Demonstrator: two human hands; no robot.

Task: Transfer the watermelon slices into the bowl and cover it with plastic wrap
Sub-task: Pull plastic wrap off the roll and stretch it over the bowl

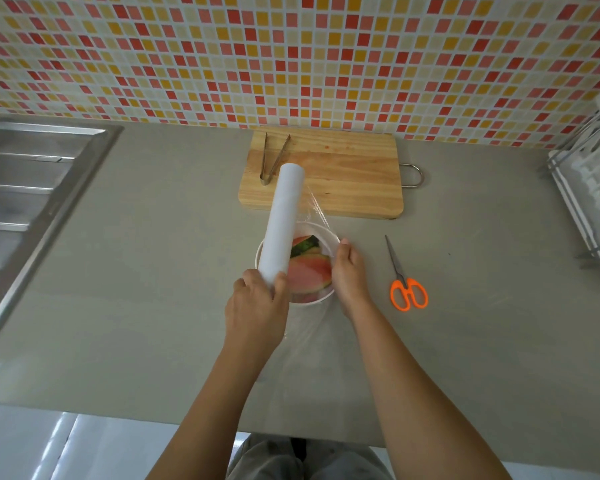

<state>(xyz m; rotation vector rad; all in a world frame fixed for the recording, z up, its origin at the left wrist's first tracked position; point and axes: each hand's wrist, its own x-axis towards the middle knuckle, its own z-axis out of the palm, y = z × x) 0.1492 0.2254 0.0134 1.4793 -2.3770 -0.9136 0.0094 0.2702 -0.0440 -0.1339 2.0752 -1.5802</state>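
A white bowl (321, 231) stands on the grey counter and holds watermelon slices (309, 271) with pink flesh and green rind. My left hand (257, 306) grips the near end of a long white plastic wrap roll (284, 216), which points away over the bowl's left side. A clear sheet of wrap (314, 206) runs from the roll across the bowl. My right hand (349, 271) pinches the sheet's edge at the bowl's right rim. More clear film hangs down in front of the bowl towards me.
A wooden cutting board (343, 178) lies behind the bowl with metal tongs (271, 157) on its left part. Orange-handled scissors (404, 278) lie to the right. A steel sink (32, 202) is at far left, a dish rack (589, 188) at far right.
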